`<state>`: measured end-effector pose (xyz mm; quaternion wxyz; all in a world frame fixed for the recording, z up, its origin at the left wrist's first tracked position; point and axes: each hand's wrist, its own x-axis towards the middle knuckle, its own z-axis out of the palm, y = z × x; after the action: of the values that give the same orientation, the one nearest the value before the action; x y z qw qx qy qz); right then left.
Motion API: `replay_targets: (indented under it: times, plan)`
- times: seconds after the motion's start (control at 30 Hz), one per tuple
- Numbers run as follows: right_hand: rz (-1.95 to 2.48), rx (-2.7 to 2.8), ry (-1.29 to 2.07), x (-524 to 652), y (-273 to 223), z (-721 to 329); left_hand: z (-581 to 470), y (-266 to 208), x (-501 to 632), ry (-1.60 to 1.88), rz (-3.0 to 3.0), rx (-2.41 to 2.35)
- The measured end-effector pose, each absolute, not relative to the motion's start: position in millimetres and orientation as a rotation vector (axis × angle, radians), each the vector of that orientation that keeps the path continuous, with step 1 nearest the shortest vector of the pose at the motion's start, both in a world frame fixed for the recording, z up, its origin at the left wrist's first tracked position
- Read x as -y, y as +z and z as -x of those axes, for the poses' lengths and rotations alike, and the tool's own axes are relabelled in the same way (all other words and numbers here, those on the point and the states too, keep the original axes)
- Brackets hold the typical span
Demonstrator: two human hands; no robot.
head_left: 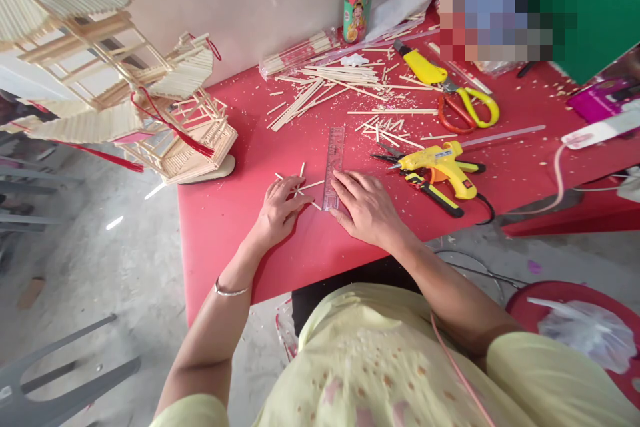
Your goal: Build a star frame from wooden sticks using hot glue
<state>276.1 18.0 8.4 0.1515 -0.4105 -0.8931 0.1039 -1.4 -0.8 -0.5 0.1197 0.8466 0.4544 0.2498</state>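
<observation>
Several thin wooden sticks (300,191), crossed in a star shape, lie on the red tabletop. My left hand (280,210) holds this star down, its fingers and thumb bent over the left side and hiding part of it. Just to the right, a clear plastic ruler (335,150) stands lengthwise away from me, its near end beside the tip of one stick. My right hand (367,207) grips the ruler's near part, fingertips on its right edge and thumb at the bottom.
A yellow glue gun (440,163), pliers (435,195) and scissors (467,107) lie to the right. Loose sticks (345,77) and shavings cover the back. A stick-built pagoda model (200,140) stands at left. A decorated can (357,17) holds tools by the wall.
</observation>
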Motion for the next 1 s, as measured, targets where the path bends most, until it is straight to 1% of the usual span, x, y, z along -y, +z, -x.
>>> replay_targets:
  times: [1.0]
  plan:
    - [1.183,2.564,0.315,-17.6,10.0,-276.2,0.1,1.0,1.0,0.743,-2.48,-1.321]
